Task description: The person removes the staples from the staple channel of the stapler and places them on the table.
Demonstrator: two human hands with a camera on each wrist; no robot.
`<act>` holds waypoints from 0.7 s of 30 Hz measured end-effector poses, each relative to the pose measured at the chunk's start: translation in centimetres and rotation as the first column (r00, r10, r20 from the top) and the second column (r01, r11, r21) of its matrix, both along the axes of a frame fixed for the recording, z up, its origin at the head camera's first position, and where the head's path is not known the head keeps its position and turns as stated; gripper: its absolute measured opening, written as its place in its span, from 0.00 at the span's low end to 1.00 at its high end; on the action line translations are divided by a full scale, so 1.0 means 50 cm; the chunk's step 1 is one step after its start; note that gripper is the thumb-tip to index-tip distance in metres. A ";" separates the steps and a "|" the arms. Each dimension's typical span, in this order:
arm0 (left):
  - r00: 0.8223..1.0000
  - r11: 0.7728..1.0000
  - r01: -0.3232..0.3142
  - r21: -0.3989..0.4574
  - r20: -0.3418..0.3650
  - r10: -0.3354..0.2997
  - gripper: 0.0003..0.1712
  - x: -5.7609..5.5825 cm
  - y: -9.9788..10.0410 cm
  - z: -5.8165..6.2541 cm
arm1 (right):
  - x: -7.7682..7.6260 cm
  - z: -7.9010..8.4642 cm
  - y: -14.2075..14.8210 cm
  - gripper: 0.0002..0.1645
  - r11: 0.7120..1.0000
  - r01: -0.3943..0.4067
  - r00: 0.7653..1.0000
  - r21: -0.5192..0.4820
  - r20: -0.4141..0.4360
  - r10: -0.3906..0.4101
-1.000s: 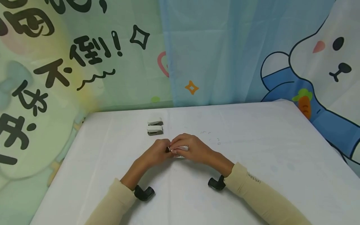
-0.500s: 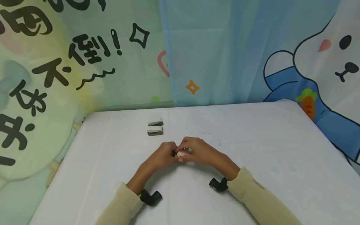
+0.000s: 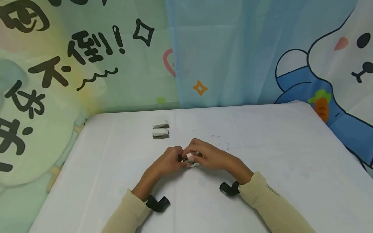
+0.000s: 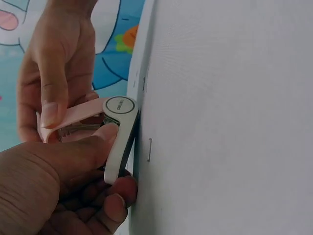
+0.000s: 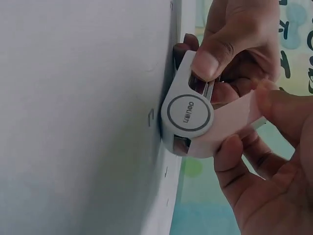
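Observation:
A small stapler with a white body, round hinge disc and pink top arm is spread apart between both hands, low over the table. My left hand grips its white base, thumb pressing inside near the metal staple channel. My right hand pinches the free end of the pink arm between thumb and fingers. In the head view the fingers cover most of the stapler.
Two white-and-grey staplers stand one behind the other on the white table, beyond my left hand. Several loose staples lie to the right of the hands. A printed curtain hangs behind the table.
Both hands have shifted to the right with the stapler. More of its metal inside shows now beside the pink arm. The two staplers behind have stayed put.

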State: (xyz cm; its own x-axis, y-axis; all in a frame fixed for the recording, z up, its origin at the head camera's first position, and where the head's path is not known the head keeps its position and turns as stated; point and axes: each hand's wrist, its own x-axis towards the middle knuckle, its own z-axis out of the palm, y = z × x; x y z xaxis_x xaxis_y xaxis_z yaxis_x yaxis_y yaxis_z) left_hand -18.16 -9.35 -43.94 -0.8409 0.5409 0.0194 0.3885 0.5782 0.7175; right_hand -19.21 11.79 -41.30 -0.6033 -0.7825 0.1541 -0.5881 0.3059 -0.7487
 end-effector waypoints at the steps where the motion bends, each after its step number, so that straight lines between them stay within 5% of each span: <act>1: 1.000 1.000 0.001 -0.002 0.006 -0.001 0.11 0.000 0.000 0.001 | 0.000 -0.002 0.001 0.11 1.000 -0.006 1.000 0.002 -0.010 0.006; 21: 0.997 0.998 0.046 -0.045 0.064 -0.043 0.10 -0.017 -0.011 0.011 | -0.015 0.032 0.067 0.11 0.993 0.110 0.993 0.051 0.026 -0.111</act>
State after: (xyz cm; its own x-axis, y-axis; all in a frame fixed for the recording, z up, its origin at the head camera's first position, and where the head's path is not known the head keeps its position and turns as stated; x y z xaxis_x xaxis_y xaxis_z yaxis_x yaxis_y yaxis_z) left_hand -19.00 -9.91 -43.38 -0.8146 0.5770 -0.0592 0.3694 0.5947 0.7140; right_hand -19.94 15.15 -39.70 -0.6901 -0.7170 0.0984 -0.5269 0.4045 -0.7476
